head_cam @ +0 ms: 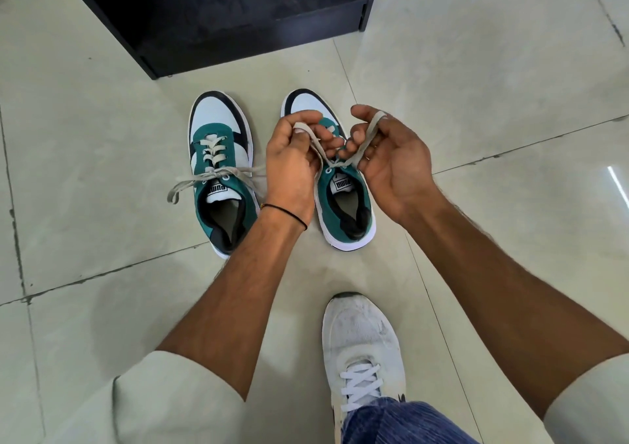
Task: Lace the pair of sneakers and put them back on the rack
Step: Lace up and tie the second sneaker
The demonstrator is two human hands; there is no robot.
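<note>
- Black open-fronted shoe rack [238, 18] stands on the pale tiled floor [102, 232]; its lowest shelf looks dark, contents not discernible.
- Two teal, white and black low sneakers sit side by side on the floor just in front of the rack, toes pointing at it.
- Left-hand sneaker [221, 157]: its flat grey-white lace [218, 173] is threaded up the eyelets and crossed at the top. The two ends trail out sideways. No hand is on it.
- Right-hand sneaker [343, 202]: its flat grey-white lace [367, 137] rises from the top eyelets in two strands, crossing just above the tongue.
- Left hand [292, 168] is over this sneaker, fingers curled, with one strand pinched across the thumb.
- Right hand [391, 168] is palm up, fingers bent inward, and the other strand is draped over the forefinger and gripped.
- The hands are close together, fingertips nearly meeting over the crossing.
- Thin black band [289, 214] on the left wrist.
- Further from the rack is a person's foot in a white laced trainer [360, 348], with a blue denim cuff [391, 420] above it.
</note>
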